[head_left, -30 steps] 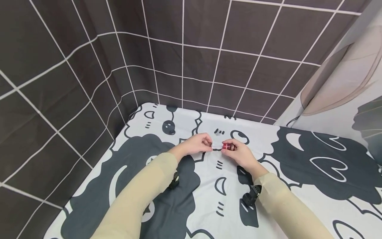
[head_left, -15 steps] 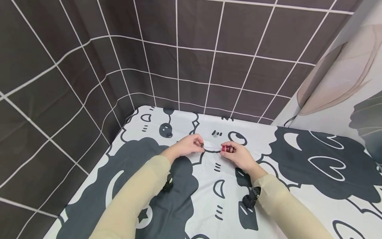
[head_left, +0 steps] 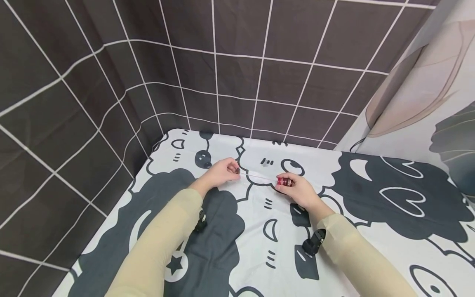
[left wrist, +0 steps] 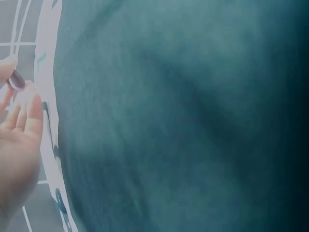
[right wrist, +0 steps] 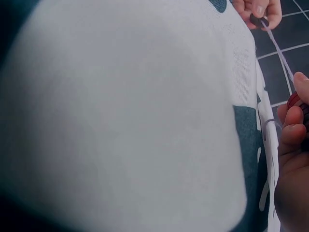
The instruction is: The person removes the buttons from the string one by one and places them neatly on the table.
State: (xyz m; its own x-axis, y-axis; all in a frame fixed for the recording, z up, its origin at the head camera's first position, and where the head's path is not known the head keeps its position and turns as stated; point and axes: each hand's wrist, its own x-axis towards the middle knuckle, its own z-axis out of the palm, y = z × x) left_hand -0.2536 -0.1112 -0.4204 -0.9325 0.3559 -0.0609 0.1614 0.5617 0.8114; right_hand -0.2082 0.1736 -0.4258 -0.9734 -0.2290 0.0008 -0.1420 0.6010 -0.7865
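Observation:
A pale thin cord [head_left: 256,176] runs nearly straight between both hands, just above the bed-like printed cloth. At its left end my left hand [head_left: 219,173] pinches a small dark bead-like piece [right wrist: 256,20] between thumb and fingers. The same dark piece [left wrist: 17,81] shows at the fingertips in the left wrist view. My right hand [head_left: 301,192] grips a short row of red and dark ridged beads [head_left: 285,182], lying sideways between thumb and fingers. In the right wrist view, the cord [right wrist: 280,53] reaches the red end of this row; the fingers hide much of it.
White-and-dark cartoon cloth [head_left: 256,231] covers the surface under both arms. A dark curtain with white grid lines [head_left: 237,74] hangs behind and at the left. Pale patterned fabric [head_left: 419,107] hangs at the right. A black camera [head_left: 313,243] sits on the right wrist.
My left hand has moved left and slightly away with the dark piece, so the gap has widened and more cord shows. The right hand has stayed nearly in place, still holding the red beads.

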